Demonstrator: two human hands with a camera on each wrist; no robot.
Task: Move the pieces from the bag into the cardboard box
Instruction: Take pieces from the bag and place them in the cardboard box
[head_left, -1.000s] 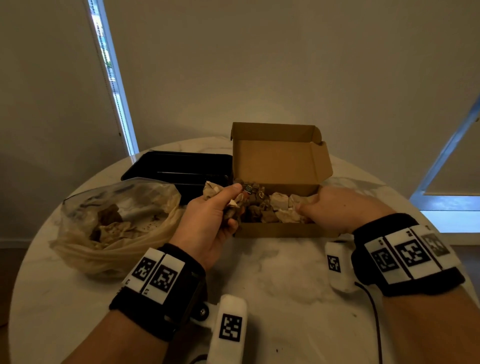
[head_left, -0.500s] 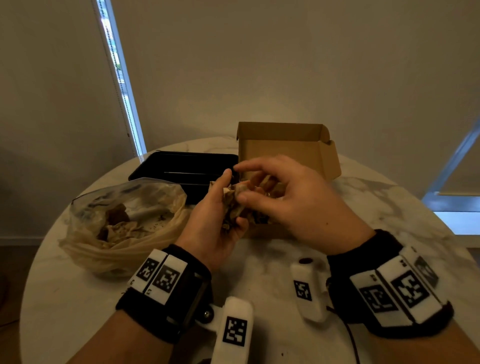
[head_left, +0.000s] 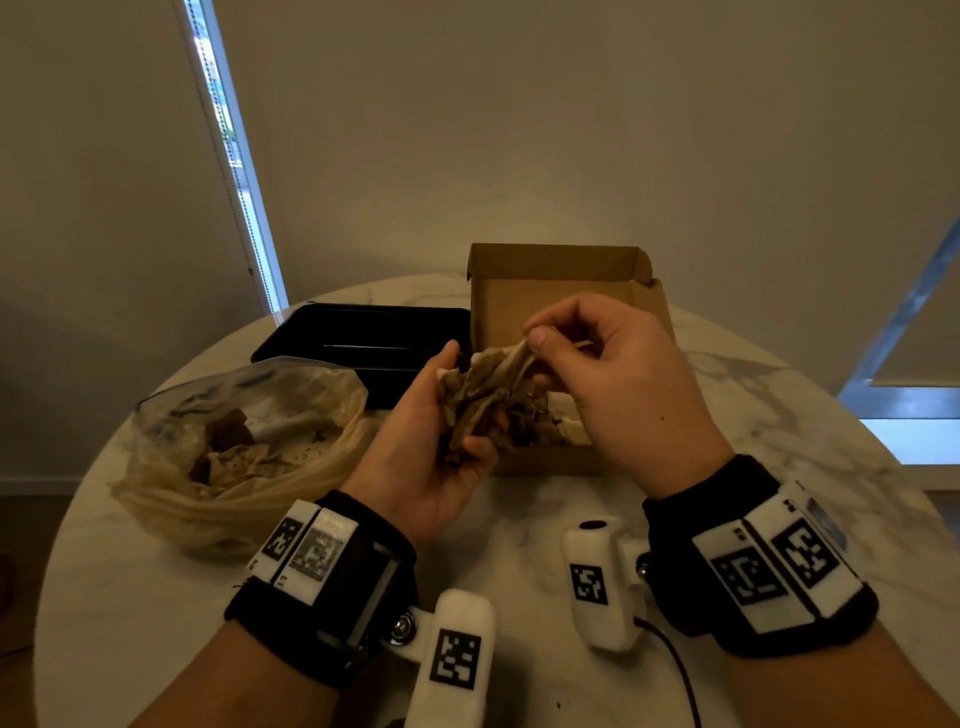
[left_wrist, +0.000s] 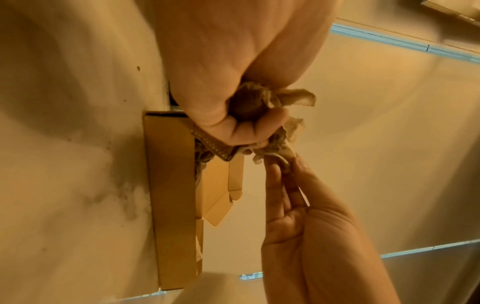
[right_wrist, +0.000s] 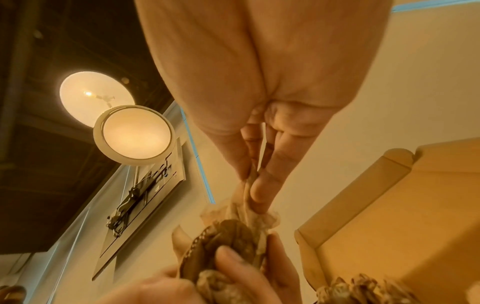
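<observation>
My left hand (head_left: 457, 405) grips a bunch of crumpled beige and brown fabric pieces (head_left: 483, 395) just in front of the open cardboard box (head_left: 550, 275). My right hand (head_left: 540, 338) pinches one pale piece at its top and holds it taut above the bunch. The left wrist view shows the bunch (left_wrist: 257, 107) in my left fist (left_wrist: 259, 123) and my right fingers (left_wrist: 275, 170) on a strip. In the right wrist view that pinched strip (right_wrist: 249, 197) runs down to the bunch. More pieces (head_left: 550, 431) lie inside the box. The clear plastic bag (head_left: 244, 441) with further pieces sits at left.
A black tray (head_left: 363, 338) lies behind the bag, left of the box. The round marble table (head_left: 519, 525) has bare surface in front of the box and to the right. A wall stands close behind the table.
My right hand left the box, came to the bunch in my left hand, pinched one piece and lifted it upward. The left hand stayed put, holding the bunch.
</observation>
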